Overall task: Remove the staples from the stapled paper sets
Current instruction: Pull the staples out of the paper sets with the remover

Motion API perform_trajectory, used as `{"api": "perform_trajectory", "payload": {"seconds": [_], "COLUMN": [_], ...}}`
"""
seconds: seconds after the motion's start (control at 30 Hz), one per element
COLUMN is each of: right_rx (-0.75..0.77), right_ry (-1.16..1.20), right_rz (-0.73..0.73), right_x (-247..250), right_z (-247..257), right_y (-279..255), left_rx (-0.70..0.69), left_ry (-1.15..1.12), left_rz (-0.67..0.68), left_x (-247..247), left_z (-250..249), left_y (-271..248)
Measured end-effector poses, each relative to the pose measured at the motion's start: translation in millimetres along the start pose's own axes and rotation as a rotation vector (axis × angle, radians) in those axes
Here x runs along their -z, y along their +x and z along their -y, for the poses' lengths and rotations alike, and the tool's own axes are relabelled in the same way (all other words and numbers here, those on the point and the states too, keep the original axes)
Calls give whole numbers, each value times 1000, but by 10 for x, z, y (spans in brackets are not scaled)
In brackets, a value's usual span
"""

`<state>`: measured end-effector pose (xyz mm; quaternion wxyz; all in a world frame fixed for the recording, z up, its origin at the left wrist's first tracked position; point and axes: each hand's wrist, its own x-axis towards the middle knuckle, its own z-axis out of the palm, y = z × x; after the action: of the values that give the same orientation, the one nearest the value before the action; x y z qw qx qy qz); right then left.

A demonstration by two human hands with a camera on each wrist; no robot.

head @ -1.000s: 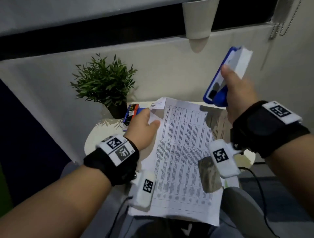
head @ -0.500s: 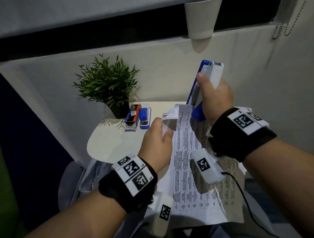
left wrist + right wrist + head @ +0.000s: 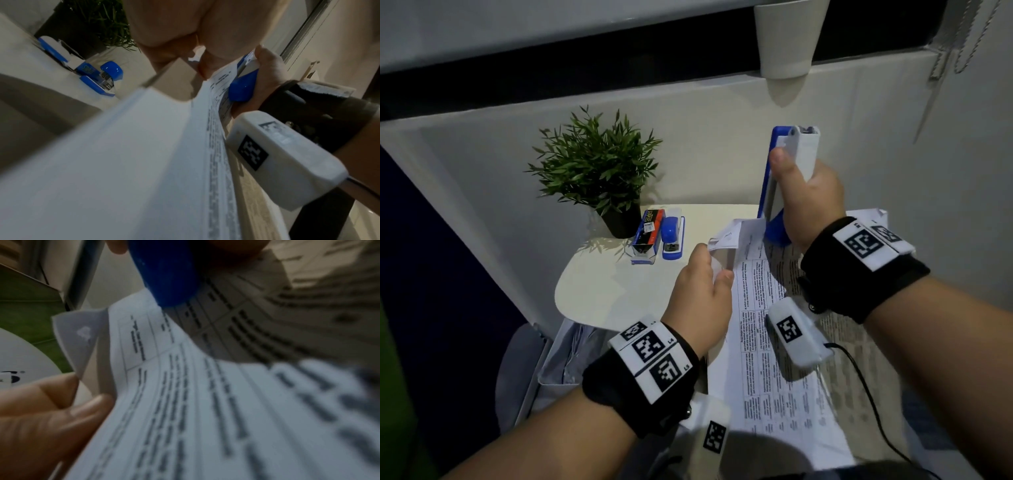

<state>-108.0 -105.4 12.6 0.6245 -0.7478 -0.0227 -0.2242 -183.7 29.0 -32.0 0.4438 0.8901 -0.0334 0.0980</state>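
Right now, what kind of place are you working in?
Probably a small desk corner in an office or home, at a window. A little round white table holds a potted plant, a blue stapler and a staple box, and blind cords hang at the upper right.

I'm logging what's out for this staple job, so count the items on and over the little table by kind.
Staplers: 2, one in the right hand, stapler, and a small stapler on the table
Staple boxes: 1
Potted plants: 1
Paper sets: 1, held by the left hand
Total: 5
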Motion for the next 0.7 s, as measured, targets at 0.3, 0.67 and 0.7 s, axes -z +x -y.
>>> {"api": "perform_trajectory", "payload": {"seconds": [0.3, 0.67, 0.7], "right_rx": [-137, -331, -324], "right_ry": [79, -927, -940], "right_rz": [-110, 877, 896], "right_x": [333, 205, 188], "right_z": [-7, -516, -503], "right_y": [117, -365, -364], "left_rx": [309, -57, -132], "left_ry": [-66, 761, 800], "left_rz": [-12, 74, 171], "left_x": [68, 203, 199], "left_z": [430, 396, 386], "left_y": [193, 541, 598]}}
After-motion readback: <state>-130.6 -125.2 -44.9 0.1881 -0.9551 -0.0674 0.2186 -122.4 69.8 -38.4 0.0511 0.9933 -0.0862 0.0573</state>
